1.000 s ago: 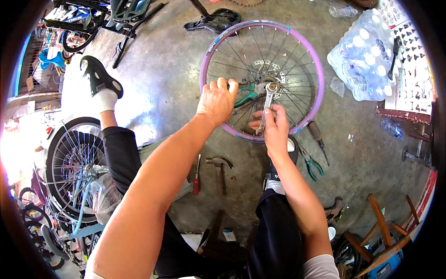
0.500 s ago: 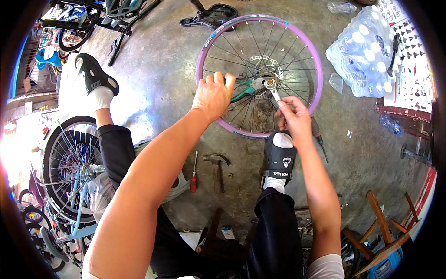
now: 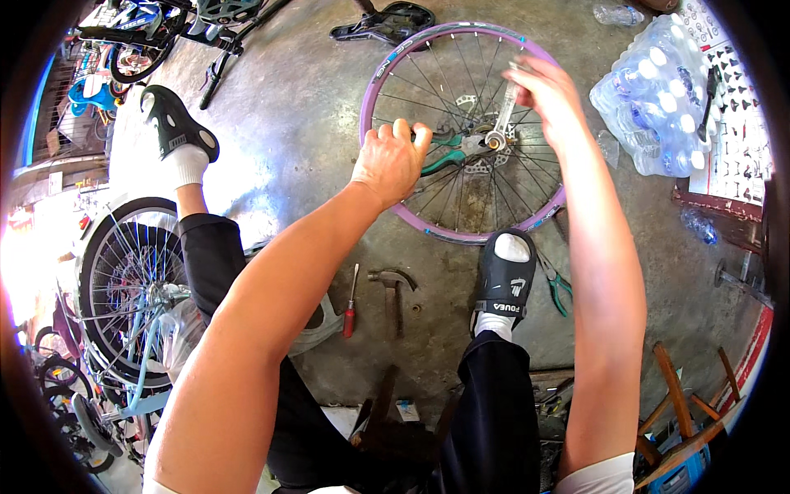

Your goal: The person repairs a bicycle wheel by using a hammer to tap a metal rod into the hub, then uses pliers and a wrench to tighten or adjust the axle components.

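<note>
Over at nine o'clock a small light-blue bicycle (image 3: 123,329) stands by the person's left leg, and at centre-low a red-handled screwdriver (image 3: 350,300) and a hammer (image 3: 393,284) lie on the concrete floor (image 3: 288,123). Up toward twelve o'clock lies the purple-rimmed wheel (image 3: 395,206), flat on the floor, its near edge touching the black sandal (image 3: 504,280) at six o'clock of the rim. The left hand (image 3: 391,160) is clenched around green-handled pliers (image 3: 440,152), whose nose reaches the hub (image 3: 492,142) at the wheel's centre. Moving right, the right hand (image 3: 553,99) sits at one o'clock of the hub, fingers closed on a silver wrench (image 3: 504,111) that stands on the axle. Far right, at two o'clock, a shrink-wrapped pack of water bottles (image 3: 658,90) rests just beside the rim, and another pair of green pliers (image 3: 555,284) lies by the sandal.
</note>
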Demonstrator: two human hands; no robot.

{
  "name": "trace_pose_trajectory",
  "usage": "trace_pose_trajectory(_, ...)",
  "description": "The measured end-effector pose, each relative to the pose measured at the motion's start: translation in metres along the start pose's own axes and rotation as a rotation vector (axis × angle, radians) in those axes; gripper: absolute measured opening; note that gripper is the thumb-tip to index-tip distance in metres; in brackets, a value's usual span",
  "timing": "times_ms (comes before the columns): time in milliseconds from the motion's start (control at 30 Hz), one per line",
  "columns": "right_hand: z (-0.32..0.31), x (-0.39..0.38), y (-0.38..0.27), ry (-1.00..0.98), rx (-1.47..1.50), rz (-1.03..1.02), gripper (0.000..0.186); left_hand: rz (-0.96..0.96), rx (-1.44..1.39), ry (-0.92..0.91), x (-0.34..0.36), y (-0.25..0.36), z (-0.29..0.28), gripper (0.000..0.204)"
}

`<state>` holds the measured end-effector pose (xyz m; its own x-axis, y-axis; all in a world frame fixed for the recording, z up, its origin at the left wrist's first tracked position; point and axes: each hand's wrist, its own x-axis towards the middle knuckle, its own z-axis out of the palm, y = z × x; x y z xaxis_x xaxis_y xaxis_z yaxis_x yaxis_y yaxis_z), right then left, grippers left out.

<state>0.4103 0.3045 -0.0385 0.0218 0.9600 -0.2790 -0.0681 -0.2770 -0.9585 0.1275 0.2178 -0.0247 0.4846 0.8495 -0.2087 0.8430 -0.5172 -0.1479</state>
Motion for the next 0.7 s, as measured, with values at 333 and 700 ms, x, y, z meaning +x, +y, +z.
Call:
trace_pose_trajectory(333, 0.141, -0.080, -0.003, 0.000, -0.857, -0.794, 0.011, 0.013, 0.050, -0.108, 0.001, -0.012, 0.009, 0.030)
trace_pose_trajectory(700, 0.070, -0.200, 0.085, -0.121, -0.376, -0.199, 0.030, 0.044, 0.021, 0.028, 0.004, -0.010, 0.001, 0.050)
